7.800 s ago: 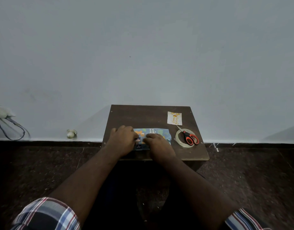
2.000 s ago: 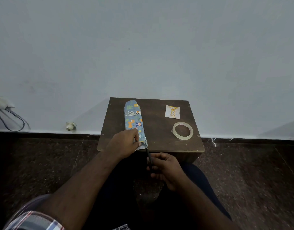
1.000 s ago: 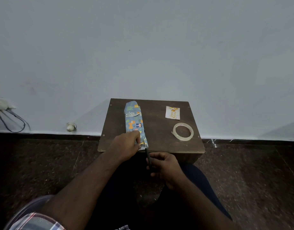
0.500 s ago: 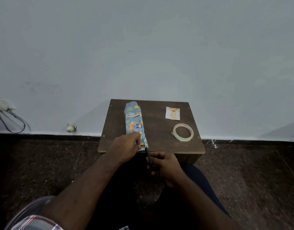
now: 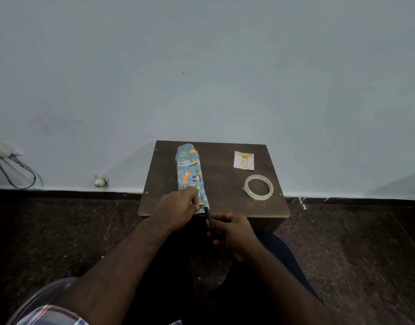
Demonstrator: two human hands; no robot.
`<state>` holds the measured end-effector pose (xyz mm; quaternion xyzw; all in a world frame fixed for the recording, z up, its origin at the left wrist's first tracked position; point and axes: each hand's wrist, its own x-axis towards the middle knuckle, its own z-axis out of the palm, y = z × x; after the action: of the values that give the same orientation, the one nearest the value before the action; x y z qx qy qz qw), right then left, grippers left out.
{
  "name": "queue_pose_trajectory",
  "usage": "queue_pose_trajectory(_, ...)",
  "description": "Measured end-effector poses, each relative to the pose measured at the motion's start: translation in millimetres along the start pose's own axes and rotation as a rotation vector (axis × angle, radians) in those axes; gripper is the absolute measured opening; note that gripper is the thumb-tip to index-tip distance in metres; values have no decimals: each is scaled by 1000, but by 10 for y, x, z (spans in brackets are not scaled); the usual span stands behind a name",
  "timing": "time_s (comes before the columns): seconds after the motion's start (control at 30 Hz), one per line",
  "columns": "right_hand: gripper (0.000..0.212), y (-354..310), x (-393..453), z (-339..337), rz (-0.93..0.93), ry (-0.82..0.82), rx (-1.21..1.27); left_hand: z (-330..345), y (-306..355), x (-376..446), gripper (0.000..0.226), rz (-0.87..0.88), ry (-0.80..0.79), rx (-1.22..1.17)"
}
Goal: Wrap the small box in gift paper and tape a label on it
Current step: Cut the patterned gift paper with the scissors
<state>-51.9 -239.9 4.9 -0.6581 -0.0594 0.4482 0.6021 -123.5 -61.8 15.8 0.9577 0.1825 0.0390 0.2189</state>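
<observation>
One small brown table (image 5: 230,186) stands against a pale wall (image 5: 201,66).

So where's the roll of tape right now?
The tape roll lies flat on the table's right side, just nearer than the label.

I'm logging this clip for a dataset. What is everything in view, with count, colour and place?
wrapped box: one, blue patterned paper, left half of the table, lying lengthwise away from the person
scissors: one, dark, blades at the paper's near end
label: one, white with orange print, far right of the table
tape roll: one, clear, right side, nearer than the label
table: one, dark brown, against the wall
cables: dark, on the wall at far left
small white fitting: one, at the wall's base
left hand: holds the paper's near end
right hand: grip on the scissors
</observation>
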Motion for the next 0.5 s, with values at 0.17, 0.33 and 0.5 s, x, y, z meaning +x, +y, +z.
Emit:
queue_pose_trajectory(0.17,16,6,41,7,19,9,26,-5,1,-2,15,-3,-8,-6)
queue_pose_trajectory(0.33,17,-35,61,2,25,-1,0,-6,1,-10,15,2,-1,-4)
queue_pose_trajectory(0.5,16,-33,67,-18,21,-10,-19,-10,8,-8,15,-9,-9,-7)
